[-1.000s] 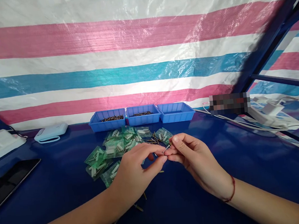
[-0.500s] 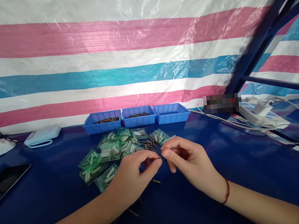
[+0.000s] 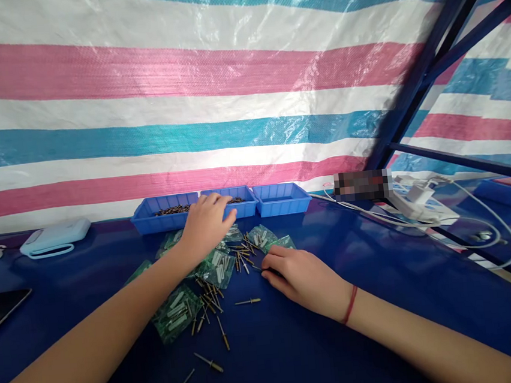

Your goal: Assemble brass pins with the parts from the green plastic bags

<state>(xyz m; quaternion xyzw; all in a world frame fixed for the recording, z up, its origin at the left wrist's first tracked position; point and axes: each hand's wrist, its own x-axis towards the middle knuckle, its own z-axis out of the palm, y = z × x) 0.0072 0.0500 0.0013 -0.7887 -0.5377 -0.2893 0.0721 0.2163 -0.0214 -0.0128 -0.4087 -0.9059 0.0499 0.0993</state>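
Observation:
My left hand [image 3: 207, 219] is over the front edge of the middle blue bin [image 3: 251, 207], its fingers stretched and the thumb apart, with nothing visible in it. Low over the table, my right hand [image 3: 300, 277] has thumb and fingers pinched together at a thin pop rivet [image 3: 257, 268], mostly hidden by the fingertips. Small brown metal parts [image 3: 172, 210] lie in the left bin, and similar ones show in the middle bin. Loose pop rivets [image 3: 210, 297] are scattered between the hands. Green clear bags [image 3: 220, 268] with white pieces are heaped beneath my left forearm.
At the right of the row is a third blue bin [image 3: 283, 206]. A light blue case [image 3: 55, 237] and a dark phone [image 3: 2, 309] lie on the left. White cables [image 3: 439, 222] and a power strip [image 3: 413, 203] occupy the right, beside a blue metal frame [image 3: 413, 98].
My hands have separated. The left one has moved forward to the middle bin and opened, while the right has lowered slightly, still pinched. The view has shifted a little to the right.

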